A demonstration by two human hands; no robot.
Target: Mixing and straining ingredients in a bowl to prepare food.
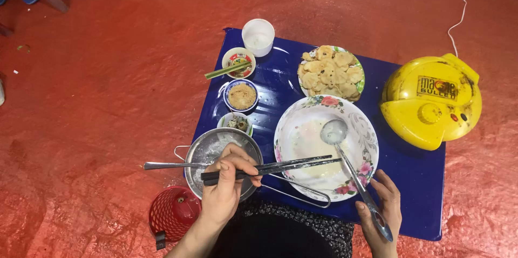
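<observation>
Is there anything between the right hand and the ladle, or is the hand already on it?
Nothing stands between them. The right hand already holds the ladle by its handle end, and the ladle's cup rests inside the large flowered bowl. The chopsticks in the left hand cross the ladle's handle.

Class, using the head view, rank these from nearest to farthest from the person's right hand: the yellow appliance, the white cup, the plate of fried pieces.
From the right hand:
1. Yellow appliance, up to the right.
2. Plate of fried pieces, straight ahead, behind the big bowl.
3. White cup, far left corner.

Yellow cooker (430, 101), plate of fried pieces (331, 72), white cup (258, 36).
</observation>
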